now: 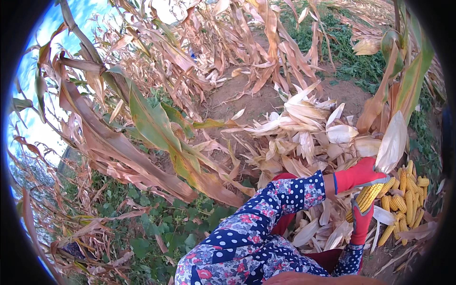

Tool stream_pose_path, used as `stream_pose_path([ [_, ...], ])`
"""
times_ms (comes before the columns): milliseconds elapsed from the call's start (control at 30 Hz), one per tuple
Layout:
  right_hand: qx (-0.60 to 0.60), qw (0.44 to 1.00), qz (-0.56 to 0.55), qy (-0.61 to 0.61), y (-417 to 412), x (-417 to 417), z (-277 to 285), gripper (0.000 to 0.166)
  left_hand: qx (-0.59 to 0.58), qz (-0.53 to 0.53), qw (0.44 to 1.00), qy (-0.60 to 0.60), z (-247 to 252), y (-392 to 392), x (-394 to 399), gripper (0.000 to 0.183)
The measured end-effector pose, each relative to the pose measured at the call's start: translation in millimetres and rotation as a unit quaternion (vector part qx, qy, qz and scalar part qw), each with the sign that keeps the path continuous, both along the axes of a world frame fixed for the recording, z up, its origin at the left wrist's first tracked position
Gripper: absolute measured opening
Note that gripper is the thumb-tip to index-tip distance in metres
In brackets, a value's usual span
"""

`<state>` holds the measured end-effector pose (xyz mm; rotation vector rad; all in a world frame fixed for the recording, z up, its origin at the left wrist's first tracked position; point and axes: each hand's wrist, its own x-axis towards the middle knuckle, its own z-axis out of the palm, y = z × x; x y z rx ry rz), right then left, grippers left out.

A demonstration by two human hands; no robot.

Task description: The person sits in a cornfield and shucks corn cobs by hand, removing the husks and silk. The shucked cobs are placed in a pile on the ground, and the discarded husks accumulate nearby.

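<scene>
My left hand (359, 175), in a red glove with a grey palm, grips pale husk (392, 142) at the upper end of a yellow corn cob (370, 196). The husk stands up beyond my fingers. Below it my right hand (362, 218), gloved alike, is closed around the lower part of this cob, whose kernels show bare between the two hands. Just to the right lies a pile of bare yellow cobs (409, 199) on the ground. A loose piece of white husk (384, 215) is beside my right hand.
Dry husks (302, 121) cover the ground ahead and around my hands. A leaning corn stalk (89, 53) with long leaves (153, 124) crosses the left side. Another leafy stalk (409, 74) stands at the right. Dry corn plants and green weeds (178, 228) surround the bare soil (245, 96).
</scene>
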<state>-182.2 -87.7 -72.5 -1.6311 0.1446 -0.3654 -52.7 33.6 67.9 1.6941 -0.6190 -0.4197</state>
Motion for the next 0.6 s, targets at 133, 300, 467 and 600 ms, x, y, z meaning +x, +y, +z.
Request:
stream_pose_path([
  [133,-0.011,0.997,0.068,0.026,15.0,14.2,6.6,0.055,0.04,0.062,0.996,-0.039,-70.2,14.1,28.4,0.056],
  [300,-0.038,0.996,0.082,0.021,29.1,17.4,-8.1,0.057,0.056,0.077,0.995,-0.026,-83.6,28.9,40.0,0.043],
  [467,-0.151,0.987,0.046,0.01,26.9,21.3,19.1,0.055,-0.054,0.106,0.992,-0.039,-86.6,34.3,46.6,0.032],
  [600,-0.148,0.989,0.027,-0.004,14.0,23.3,15.3,0.056,-0.137,0.061,0.989,-0.016,-63.0,18.1,38.7,0.029],
])
